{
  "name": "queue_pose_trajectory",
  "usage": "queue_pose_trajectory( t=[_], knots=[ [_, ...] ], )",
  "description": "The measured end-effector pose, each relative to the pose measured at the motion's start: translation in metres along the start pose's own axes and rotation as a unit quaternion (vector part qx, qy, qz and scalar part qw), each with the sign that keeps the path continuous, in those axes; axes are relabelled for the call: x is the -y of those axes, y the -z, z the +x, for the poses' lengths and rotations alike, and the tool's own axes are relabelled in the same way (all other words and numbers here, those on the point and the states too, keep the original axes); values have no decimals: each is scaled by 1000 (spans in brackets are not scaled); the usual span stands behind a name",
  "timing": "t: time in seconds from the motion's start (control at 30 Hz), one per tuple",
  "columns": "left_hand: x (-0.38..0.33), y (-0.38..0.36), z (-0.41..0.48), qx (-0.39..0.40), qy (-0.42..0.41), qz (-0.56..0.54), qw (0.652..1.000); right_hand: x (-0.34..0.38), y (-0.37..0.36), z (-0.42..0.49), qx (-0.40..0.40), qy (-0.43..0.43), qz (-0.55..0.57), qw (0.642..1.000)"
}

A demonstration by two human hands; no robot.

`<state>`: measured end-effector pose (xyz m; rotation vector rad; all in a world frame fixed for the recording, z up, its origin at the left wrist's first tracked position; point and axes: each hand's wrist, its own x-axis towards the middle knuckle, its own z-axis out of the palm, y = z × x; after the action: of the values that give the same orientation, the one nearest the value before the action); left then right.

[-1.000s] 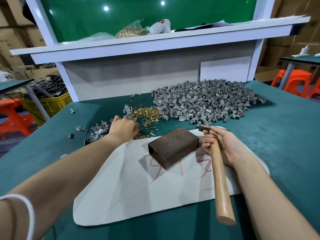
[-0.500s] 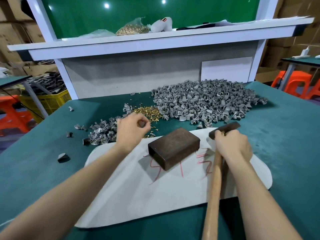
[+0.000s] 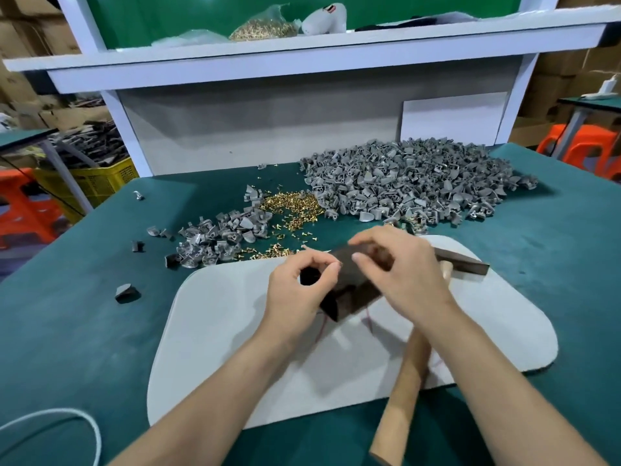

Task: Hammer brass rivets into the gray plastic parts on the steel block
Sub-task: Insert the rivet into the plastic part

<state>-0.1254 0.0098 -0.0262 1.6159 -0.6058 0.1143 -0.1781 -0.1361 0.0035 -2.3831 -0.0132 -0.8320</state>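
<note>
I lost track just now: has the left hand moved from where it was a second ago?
Yes. The left hand has drawn back from the brass rivets to the left end of the steel block.

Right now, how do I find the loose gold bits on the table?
Start at the green table, just behind the white mat. The brass rivets lie scattered between the small gray pile and the big gray pile; only they shine gold.
</note>
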Motion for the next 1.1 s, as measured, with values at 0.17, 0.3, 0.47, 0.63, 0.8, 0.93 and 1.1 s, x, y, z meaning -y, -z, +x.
queue_pose_trajectory(
  t=[0.17, 0.3, 0.47, 0.63, 0.8, 0.93, 1.1],
  knots=[
    [-1, 1, 4, 17, 21, -61, 998, 7, -12, -5, -13, 46, 27, 999],
    [1, 1, 7, 26, 27, -65, 997, 7, -14, -7, -31, 64, 29, 997],
    [3, 2, 6, 28, 24, -77, 996, 7, -12, -6, -33, 105, 9, 994],
    [1, 3, 6, 35, 17, -58, 998, 10, -13, -8, -33, 119, -7, 992],
    [0, 1, 4, 16, 19, -56, 998, 10, -17, -7, -64, 18, 64, 996],
    [-2, 1, 3, -10, 23, -79, 997, 4, -15, -6, -64, -121, 219, 966],
    [-4, 1, 0, 21, -23, -44, 999, 5, -17, -7, -34, -166, 351, 921]
  ],
)
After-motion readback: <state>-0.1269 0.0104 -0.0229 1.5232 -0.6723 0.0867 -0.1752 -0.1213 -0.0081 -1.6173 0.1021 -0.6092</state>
